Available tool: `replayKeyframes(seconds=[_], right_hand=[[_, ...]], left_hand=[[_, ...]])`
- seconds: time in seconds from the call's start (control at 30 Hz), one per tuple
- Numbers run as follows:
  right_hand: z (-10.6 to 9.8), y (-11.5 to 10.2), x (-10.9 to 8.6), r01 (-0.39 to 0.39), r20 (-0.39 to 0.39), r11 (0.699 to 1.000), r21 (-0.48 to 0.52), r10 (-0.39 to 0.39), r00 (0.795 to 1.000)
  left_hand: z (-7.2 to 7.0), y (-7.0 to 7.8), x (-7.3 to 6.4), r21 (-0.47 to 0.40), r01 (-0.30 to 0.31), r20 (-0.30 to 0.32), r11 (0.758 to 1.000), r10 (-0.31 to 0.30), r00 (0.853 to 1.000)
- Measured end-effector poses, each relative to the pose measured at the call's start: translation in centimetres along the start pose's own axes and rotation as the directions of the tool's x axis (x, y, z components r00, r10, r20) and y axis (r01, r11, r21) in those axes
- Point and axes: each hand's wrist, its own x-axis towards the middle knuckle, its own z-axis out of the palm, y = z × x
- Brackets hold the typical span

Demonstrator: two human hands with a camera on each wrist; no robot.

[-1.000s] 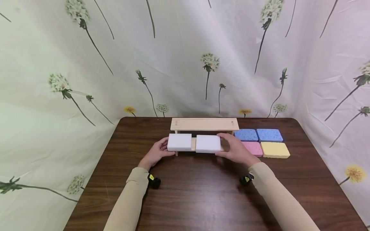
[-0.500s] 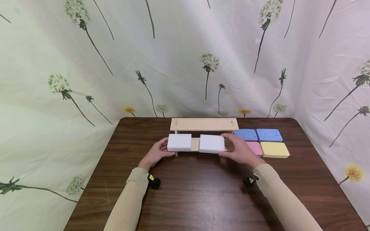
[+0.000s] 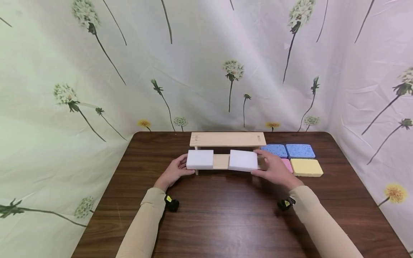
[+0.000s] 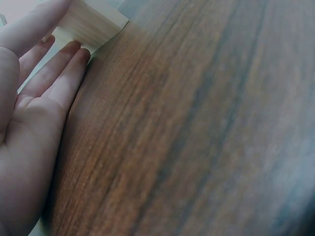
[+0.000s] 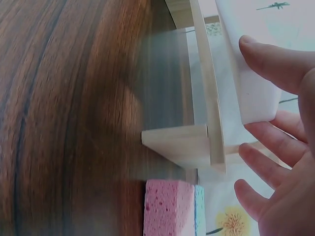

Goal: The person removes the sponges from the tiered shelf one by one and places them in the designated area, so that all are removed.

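Two white sponge blocks lie on the low front tier of a wooden stand (image 3: 221,162). My left hand (image 3: 174,170) wraps the outer end of the left white sponge block (image 3: 200,159), its thumb along the front edge. In the left wrist view, that hand's fingertips (image 4: 82,53) come close to a wooden leg of the stand (image 4: 93,24). My right hand (image 3: 276,171) pinches the right end of the other white sponge block (image 3: 243,160), which sits slightly turned. The right wrist view shows the thumb (image 5: 268,56) against that block (image 5: 256,93), the lower fingers spread.
The stand's higher back tier (image 3: 227,139) rises behind the blocks. To the right lie two blue sponges (image 3: 300,151) (image 3: 275,150), a yellow sponge (image 3: 306,167) and a pink sponge (image 3: 286,165), partly hidden by my right hand. A flower-print curtain (image 3: 206,71) hangs behind the dark wood table (image 3: 222,215).
My right hand has slid the right white sponge block to the right, widening the gap between the two blocks. My left hand and its block have stayed in place.
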Motion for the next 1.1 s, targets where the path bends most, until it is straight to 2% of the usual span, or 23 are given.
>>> replayKeyframes(seconds=[0.33,0.43,0.67,1.0,1.1], right_hand=[[-1.1,0.9,-0.9,-0.027,-0.039,0.998,-0.052,0.025,0.999],[-1.3,1.1,-1.1,-0.028,-0.048,0.999,-0.037,0.027,0.999],[-1.9,1.5,-1.7,-0.096,-0.009,0.995,0.018,0.096,0.995],[-2.7,2.0,-2.4,-0.076,-0.055,0.997,0.013,0.076,0.996],[-3.0,2.2,-2.7,-0.091,-0.063,0.996,0.025,0.092,0.994]], left_hand=[[0.0,0.1,-0.1,0.005,0.012,-0.006,1.0,-0.012,1.0],[0.0,0.1,-0.1,0.008,0.009,-0.007,1.0,-0.009,1.0],[0.0,0.0,0.0,0.006,0.002,-0.002,1.0,-0.002,1.0],[0.0,0.0,-0.1,0.012,0.009,-0.005,1.0,-0.009,1.0],[0.0,0.0,-0.1,0.013,0.013,-0.006,1.0,-0.013,1.0]])
